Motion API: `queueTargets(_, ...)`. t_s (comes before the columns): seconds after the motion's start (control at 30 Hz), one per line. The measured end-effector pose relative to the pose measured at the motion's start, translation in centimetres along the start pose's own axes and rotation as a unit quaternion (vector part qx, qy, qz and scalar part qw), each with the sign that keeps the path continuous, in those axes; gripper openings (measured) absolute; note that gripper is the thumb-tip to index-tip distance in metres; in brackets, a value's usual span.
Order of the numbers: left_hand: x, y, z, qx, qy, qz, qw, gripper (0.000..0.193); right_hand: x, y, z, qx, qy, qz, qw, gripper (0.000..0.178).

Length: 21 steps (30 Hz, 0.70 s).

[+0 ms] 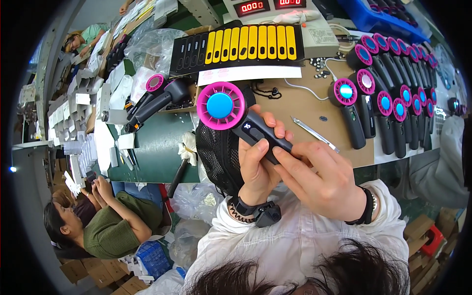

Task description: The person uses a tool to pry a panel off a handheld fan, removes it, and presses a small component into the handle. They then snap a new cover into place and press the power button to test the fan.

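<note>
A handheld fan (pixel 221 104) with a magenta ring, a blue centre and a dark grey handle is held tilted before me. Around its handle my left hand (pixel 255 169) is closed, thumb on the front and fingers behind. My right hand (pixel 322 182) has its fingertips pressed together at the handle's lower end; whether a small piece is between them is hidden. Right of the fan lies a slim silver craft knife or similar tool (pixel 314 133) on the brown board. Under the fan rests a black mesh bag (pixel 216 160).
Rows of similar fans (pixel 391 101) fill the right side, one joined to a white cable (pixel 307 92). Behind lies a black sheet with yellow strips (pixel 246 45), near a device with red displays (pixel 290 19). More fans (pixel 157 101) lie left. A co-worker (pixel 113 221) sits at left.
</note>
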<state>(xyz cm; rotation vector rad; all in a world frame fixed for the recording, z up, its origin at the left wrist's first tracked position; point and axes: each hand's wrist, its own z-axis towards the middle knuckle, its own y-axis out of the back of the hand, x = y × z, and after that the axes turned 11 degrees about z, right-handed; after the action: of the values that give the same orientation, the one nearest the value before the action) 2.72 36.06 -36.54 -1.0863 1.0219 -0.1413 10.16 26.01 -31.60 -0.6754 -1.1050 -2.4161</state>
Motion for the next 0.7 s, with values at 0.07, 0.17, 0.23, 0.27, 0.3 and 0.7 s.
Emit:
queueTargets(0.07,0.1,0.1,0.1,-0.004,-0.008,-0.002,1.0,0.054,-0.1,0.0,0.0,0.002,-0.007,-0.001,1.0,0.029)
queueTargets(0.17,0.1,0.2,0.0,-0.014,-0.009,-0.002,1.0,0.052,0.1,-0.3,0.0,0.006,-0.007,-0.002,1.0,0.028)
queueTargets(0.23,0.1,0.3,0.0,-0.026,-0.006,0.009,1.0,0.05,0.0,-0.5,-0.1,0.008,-0.008,-0.002,1.0,0.028)
queueTargets(0.27,0.1,0.3,0.0,-0.031,-0.003,0.015,0.999,0.05,0.0,-0.5,-0.1,0.006,-0.002,-0.004,1.0,0.028)
queueTargets(0.3,0.1,0.3,0.1,-0.032,-0.003,0.015,0.999,0.05,-0.1,-0.5,-0.1,0.004,0.003,-0.007,1.0,0.027)
queueTargets(0.7,0.1,0.5,0.4,-0.031,0.004,0.006,0.999,0.049,-0.3,-1.3,0.1,-0.026,0.007,0.01,1.0,0.027)
